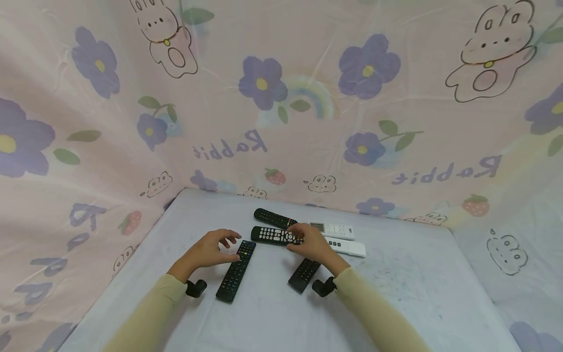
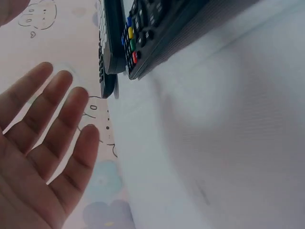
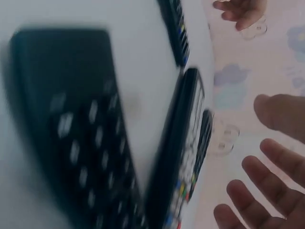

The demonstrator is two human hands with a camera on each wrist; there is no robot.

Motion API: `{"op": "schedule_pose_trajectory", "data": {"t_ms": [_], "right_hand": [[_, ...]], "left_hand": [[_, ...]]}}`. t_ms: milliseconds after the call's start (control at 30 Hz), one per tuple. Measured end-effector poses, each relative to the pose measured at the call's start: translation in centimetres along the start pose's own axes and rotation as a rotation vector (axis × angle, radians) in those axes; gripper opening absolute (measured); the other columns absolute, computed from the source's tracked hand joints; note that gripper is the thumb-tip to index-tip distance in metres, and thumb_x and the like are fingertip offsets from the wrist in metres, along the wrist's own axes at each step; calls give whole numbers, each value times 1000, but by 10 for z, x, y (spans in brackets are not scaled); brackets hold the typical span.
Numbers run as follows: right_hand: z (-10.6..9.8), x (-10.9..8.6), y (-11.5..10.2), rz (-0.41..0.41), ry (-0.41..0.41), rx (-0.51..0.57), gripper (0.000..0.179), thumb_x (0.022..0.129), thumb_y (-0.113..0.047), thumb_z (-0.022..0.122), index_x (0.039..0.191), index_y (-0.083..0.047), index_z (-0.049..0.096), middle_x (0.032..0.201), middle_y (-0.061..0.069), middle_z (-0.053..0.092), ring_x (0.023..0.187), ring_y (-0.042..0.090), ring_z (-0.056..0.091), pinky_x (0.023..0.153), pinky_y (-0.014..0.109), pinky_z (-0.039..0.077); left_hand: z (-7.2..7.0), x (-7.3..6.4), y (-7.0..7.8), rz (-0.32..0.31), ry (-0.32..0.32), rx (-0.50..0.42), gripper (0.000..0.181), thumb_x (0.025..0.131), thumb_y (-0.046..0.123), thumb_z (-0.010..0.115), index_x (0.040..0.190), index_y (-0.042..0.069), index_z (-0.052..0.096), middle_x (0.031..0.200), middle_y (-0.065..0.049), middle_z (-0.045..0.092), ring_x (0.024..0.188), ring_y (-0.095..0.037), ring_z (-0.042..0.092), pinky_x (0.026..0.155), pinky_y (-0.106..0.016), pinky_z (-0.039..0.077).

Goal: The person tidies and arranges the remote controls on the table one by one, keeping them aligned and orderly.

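In the head view my left hand (image 1: 208, 250) hovers by the top end of a long black remote control (image 1: 235, 277) with coloured buttons. Its fingers are spread and loosely bent, holding nothing; the left wrist view shows them apart. My right hand (image 1: 311, 244) is above another cluster of remotes, fingers spread and grasping nothing. Below it lies a plain black remote (image 1: 302, 277), partly hidden by the hand and large in the right wrist view. A black remote with pale buttons (image 1: 269, 235) lies crosswise beyond, its right end behind my right fingers.
Farther back rests another black remote (image 1: 270, 216), angled. Right of it are a white remote with a small display (image 1: 340, 231) and a second white remote (image 1: 352, 248), partly covered by the right hand. A patterned curtain (image 1: 308, 122) borders the white table (image 1: 409, 274).
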State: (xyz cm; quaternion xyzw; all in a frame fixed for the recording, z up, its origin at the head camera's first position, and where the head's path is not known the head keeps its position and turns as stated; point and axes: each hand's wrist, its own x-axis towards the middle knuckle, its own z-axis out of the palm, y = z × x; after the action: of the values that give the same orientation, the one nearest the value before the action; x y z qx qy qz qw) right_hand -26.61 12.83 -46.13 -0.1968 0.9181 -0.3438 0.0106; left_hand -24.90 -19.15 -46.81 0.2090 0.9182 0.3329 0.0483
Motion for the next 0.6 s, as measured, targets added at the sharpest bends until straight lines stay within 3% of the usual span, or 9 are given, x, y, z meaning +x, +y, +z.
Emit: {"op": "schedule_pose_trajectory", "data": {"t_ms": [267,600], "right_hand": [[-19,0,28,56,6,-62,46,78,-26,79,119,-10,65,111,13,66,96,28,62,83,42,52],[-23,6,54,144,-22,-140,47,77,-32,80,118,-13,67,110,13,66,101,29,63,86,47,52]], "left_hand": [[3,32,-9,-61,-7,4,57,78,34,79,128,16,60,116,-6,65,100,-19,60,83,-41,51],[9,66,-12,-104,-60,-23,57,78,36,78,129,19,60,114,-4,65,100,-21,59,76,-36,51]]}}
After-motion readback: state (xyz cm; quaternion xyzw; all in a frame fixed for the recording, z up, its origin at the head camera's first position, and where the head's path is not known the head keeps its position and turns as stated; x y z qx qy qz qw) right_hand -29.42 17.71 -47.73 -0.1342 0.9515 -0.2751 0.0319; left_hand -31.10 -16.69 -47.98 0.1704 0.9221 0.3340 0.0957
